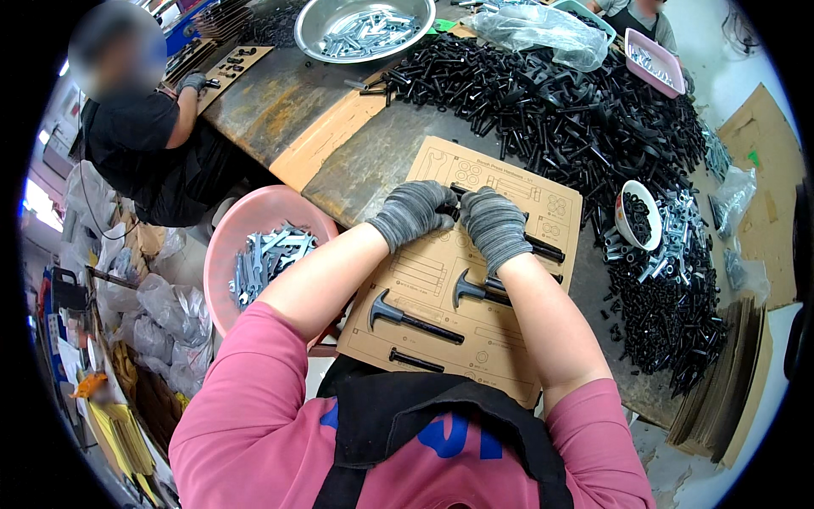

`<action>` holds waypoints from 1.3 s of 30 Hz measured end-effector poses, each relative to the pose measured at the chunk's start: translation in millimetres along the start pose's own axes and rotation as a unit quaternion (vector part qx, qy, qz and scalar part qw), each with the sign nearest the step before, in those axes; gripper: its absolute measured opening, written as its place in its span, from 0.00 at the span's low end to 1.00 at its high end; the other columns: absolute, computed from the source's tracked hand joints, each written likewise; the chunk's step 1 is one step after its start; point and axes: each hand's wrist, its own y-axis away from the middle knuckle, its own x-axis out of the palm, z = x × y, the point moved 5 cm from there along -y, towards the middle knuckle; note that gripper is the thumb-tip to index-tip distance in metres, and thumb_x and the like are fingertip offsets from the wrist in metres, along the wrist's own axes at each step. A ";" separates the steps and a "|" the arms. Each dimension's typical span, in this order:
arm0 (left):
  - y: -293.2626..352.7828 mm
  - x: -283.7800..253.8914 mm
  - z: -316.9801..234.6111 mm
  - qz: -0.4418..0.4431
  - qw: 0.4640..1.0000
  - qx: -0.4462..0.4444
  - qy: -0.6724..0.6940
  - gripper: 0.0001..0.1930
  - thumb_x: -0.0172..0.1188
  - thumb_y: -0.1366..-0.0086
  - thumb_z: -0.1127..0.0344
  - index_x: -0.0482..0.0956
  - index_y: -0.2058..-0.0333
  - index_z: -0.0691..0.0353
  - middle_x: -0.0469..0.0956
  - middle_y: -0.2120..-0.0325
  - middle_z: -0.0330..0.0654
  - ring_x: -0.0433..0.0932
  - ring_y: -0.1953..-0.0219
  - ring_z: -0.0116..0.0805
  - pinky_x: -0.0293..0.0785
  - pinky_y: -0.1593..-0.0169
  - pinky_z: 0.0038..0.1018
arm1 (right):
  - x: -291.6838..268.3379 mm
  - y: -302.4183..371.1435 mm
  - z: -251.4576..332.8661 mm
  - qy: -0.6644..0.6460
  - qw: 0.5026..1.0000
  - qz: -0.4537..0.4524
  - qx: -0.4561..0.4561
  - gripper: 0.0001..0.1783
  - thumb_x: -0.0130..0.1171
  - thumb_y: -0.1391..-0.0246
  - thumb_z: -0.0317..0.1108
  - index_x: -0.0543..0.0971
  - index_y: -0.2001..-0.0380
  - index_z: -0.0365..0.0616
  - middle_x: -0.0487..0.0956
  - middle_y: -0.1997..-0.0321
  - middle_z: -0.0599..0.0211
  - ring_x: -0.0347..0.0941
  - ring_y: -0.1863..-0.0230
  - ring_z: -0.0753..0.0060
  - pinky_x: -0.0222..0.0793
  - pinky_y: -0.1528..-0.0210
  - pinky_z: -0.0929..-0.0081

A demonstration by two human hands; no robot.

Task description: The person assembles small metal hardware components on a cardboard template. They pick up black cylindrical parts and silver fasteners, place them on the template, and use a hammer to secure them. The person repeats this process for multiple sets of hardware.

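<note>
My left hand (414, 214) and my right hand (494, 222), both in grey knit gloves, meet over the upper part of a printed cardboard sheet (398, 284). The fingers of both are closed around small dark parts, mostly hidden by the gloves. Nearer me on the sheet lie two black T-shaped parts with curved heads, one on the left (417, 323) and one (483, 293) partly under my right forearm. A short black bolt (415, 360) rests at the sheet's near edge. Black bolts (545, 248) stick out beside my right wrist.
A large heap of black bolts (526, 102) covers the far right. A white bowl (628, 215) of black rings stands beside silver sleeves (678, 233). Left are a pink basin (222, 254) with wrenches and a co-worker (140, 127). A metal bowl (307, 34) stands at the back.
</note>
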 end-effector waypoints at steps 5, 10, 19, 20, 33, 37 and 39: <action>-1.2 0.8 1.0 0.001 1.000 0.006 -0.001 0.16 0.61 0.52 0.63 0.75 0.64 0.60 0.77 0.69 0.46 0.75 0.64 0.43 0.69 0.58 0.31 | -4.0 0.7 2.5 -0.015 0.999 0.033 0.001 0.11 0.48 0.50 0.31 0.75 0.63 0.43 0.73 0.60 0.54 0.74 0.59 0.56 0.71 0.60 0.64; -0.6 0.8 3.2 -0.001 1.000 -0.004 0.009 0.17 0.61 0.51 0.63 0.74 0.61 0.59 0.77 0.69 0.46 0.75 0.65 0.40 0.70 0.60 0.29 | -10.3 3.2 -3.6 -0.031 0.999 0.006 -0.001 0.11 0.48 0.51 0.32 0.75 0.63 0.43 0.73 0.61 0.54 0.73 0.59 0.56 0.71 0.60 0.63; 3.0 6.8 -33.5 -0.063 0.994 0.083 0.042 0.19 0.62 0.51 0.63 0.73 0.60 0.60 0.74 0.75 0.44 0.74 0.70 0.38 0.70 0.64 0.29 | -28.5 45.6 -66.5 -0.022 0.999 -0.011 0.036 0.10 0.51 0.52 0.35 0.77 0.66 0.49 0.73 0.63 0.58 0.73 0.61 0.59 0.71 0.61 0.65; 1.5 5.9 -47.4 -0.039 0.997 0.068 0.007 0.18 0.61 0.51 0.63 0.74 0.60 0.60 0.75 0.73 0.46 0.74 0.69 0.41 0.71 0.63 0.31 | -24.4 46.4 -62.3 -0.006 0.999 0.001 0.041 0.10 0.51 0.52 0.35 0.77 0.66 0.49 0.73 0.62 0.58 0.73 0.61 0.59 0.71 0.61 0.65; -34.1 32.0 -66.0 0.053 0.988 0.043 -0.136 0.11 0.58 0.50 0.63 0.77 0.67 0.58 0.77 0.72 0.47 0.75 0.67 0.44 0.71 0.60 0.33 | -11.8 42.7 -53.5 0.031 0.998 0.007 0.051 0.10 0.51 0.52 0.34 0.77 0.67 0.47 0.73 0.65 0.58 0.74 0.63 0.59 0.71 0.62 0.65; -33.4 32.3 -64.9 0.058 0.992 0.052 -0.100 0.13 0.61 0.51 0.66 0.76 0.64 0.58 0.77 0.71 0.47 0.76 0.66 0.43 0.71 0.59 0.32 | -12.8 41.8 -52.4 0.027 0.998 0.025 0.051 0.10 0.52 0.53 0.31 0.77 0.66 0.45 0.73 0.62 0.57 0.73 0.60 0.59 0.71 0.61 0.66; -28.7 26.2 -62.9 0.056 0.995 0.038 -0.068 0.16 0.62 0.52 0.67 0.76 0.62 0.58 0.77 0.71 0.47 0.76 0.67 0.43 0.71 0.59 0.31 | -14.9 41.7 -52.6 0.028 0.999 0.010 0.045 0.09 0.52 0.53 0.32 0.77 0.67 0.46 0.74 0.64 0.57 0.74 0.61 0.59 0.72 0.62 0.66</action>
